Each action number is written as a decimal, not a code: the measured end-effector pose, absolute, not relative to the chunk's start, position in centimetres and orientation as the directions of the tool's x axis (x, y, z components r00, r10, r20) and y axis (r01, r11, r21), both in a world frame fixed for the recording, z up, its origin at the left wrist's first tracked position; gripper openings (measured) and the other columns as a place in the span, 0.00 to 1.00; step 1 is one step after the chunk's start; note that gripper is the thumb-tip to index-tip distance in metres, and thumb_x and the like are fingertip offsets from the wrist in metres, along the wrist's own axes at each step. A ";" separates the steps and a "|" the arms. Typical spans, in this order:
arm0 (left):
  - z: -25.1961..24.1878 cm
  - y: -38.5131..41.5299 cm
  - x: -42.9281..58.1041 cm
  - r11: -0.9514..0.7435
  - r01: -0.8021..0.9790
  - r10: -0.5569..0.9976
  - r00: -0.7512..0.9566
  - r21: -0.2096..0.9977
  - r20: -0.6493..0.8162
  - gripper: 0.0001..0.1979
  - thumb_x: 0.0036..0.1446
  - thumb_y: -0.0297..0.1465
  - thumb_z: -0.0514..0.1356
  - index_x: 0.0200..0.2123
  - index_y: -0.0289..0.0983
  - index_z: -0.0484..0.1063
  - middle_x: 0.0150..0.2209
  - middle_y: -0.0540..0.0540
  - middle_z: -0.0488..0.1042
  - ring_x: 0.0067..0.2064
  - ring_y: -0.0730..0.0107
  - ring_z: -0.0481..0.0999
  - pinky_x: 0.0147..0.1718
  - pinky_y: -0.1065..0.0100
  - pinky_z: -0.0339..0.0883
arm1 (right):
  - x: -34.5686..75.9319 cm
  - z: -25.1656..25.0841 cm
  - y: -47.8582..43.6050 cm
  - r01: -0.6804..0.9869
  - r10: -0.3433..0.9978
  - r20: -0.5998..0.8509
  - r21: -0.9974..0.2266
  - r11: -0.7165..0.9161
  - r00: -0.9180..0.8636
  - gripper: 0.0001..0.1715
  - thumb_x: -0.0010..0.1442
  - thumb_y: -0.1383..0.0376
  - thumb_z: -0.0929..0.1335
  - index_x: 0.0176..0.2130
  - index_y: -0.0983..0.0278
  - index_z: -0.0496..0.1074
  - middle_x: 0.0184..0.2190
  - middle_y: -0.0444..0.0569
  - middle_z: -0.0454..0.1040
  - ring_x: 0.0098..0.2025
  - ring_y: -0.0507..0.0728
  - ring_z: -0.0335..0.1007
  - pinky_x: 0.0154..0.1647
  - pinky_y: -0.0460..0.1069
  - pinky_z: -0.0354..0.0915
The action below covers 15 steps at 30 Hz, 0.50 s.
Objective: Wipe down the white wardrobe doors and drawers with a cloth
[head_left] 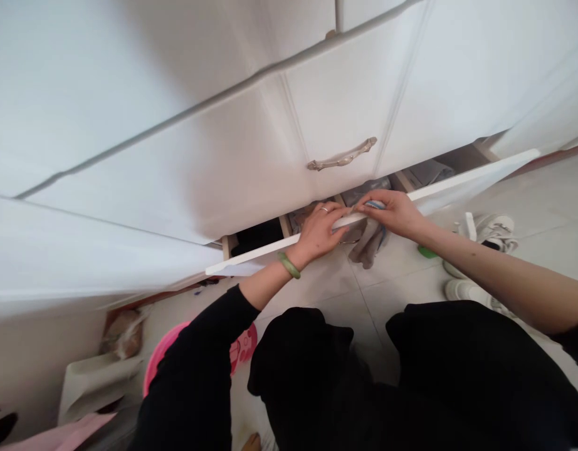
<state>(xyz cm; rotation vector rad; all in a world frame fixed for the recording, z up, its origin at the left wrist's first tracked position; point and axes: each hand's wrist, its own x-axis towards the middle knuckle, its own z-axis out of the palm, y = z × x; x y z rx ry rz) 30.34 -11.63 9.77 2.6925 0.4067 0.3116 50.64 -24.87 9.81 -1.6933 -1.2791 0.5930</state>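
Observation:
A white drawer [265,252] stands pulled part way out, low in the cabinet. My left hand [320,232] lies over the top edge of its front, fingers on the inner side and thumb on the outer. Just to the right, my right hand [390,212] is closed in a pinch on a greyish cloth [367,247] with a blue stripe near the fingers. The cloth hangs down outside the drawer front. The fingertips of both hands nearly meet, and a small tan bit there is too blurred to name.
Above is a shut drawer with a metal handle [343,156]. Dividers split the open drawer; folded grey cloth [430,172] lies at its right. White shoes [493,228] stand on the tiles at right. A pink basin [164,354] and a white stool [98,376] are at lower left.

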 end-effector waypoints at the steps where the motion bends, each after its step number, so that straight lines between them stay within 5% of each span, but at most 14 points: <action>1: 9.7 -12.0 30.4 -0.859 0.256 0.373 0.906 0.443 0.199 0.20 0.70 0.37 0.66 0.62 0.41 0.77 0.56 0.40 0.78 0.57 0.56 0.76 0.60 0.55 0.71 | 50.7 9.5 -24.8 0.505 0.926 0.174 -0.863 -0.020 0.334 0.14 0.64 0.52 0.72 0.39 0.58 0.84 0.40 0.49 0.83 0.46 0.62 0.79 0.54 0.57 0.72; 6: 8.3 -14.6 29.3 -0.756 0.289 0.544 0.777 0.588 0.317 0.17 0.74 0.42 0.58 0.52 0.39 0.81 0.43 0.41 0.80 0.47 0.59 0.77 0.54 0.56 0.72 | 50.2 6.7 -26.0 0.528 0.875 0.307 -0.846 0.071 0.374 0.13 0.65 0.54 0.72 0.40 0.57 0.85 0.42 0.52 0.75 0.47 0.61 0.75 0.52 0.58 0.73; 10: 6.2 -15.2 29.2 -0.381 0.303 0.571 0.820 0.873 -0.036 0.23 0.72 0.50 0.56 0.44 0.40 0.83 0.36 0.43 0.84 0.38 0.62 0.80 0.47 0.59 0.75 | 49.9 5.4 -26.3 0.449 0.875 0.273 -0.891 0.072 0.401 0.13 0.66 0.53 0.72 0.39 0.56 0.84 0.42 0.51 0.73 0.47 0.62 0.73 0.55 0.61 0.73; 15: 6.2 -14.8 31.0 0.167 0.279 0.663 0.678 0.946 -0.317 0.26 0.69 0.55 0.59 0.41 0.39 0.85 0.50 0.38 0.87 0.56 0.54 0.84 0.61 0.53 0.75 | 49.9 6.2 -26.5 0.440 0.902 0.302 -0.886 0.147 0.307 0.13 0.68 0.53 0.72 0.39 0.57 0.83 0.42 0.52 0.73 0.48 0.62 0.73 0.55 0.59 0.73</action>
